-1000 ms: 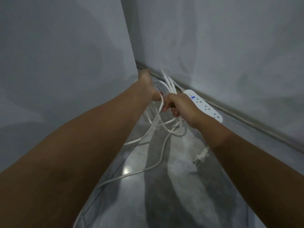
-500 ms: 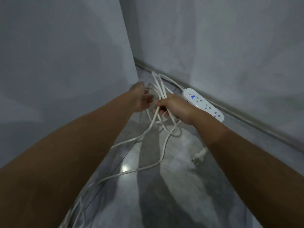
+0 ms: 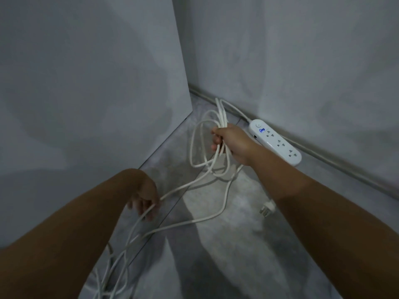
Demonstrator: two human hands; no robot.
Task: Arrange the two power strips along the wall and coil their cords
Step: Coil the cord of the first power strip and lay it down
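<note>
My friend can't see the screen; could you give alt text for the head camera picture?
A person's right hand grips several loops of white cord above a grey floor, while the left hand draws a loose strand. A white power strip lies along the wall, and a plug rests on the floor.

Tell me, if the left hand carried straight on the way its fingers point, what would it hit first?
Probably the floor. The left hand points down and slightly forward, its fingers hooked around a loose run of white cord. Nothing else seems to lie beneath it, though depth is hard to judge in this view.
</note>
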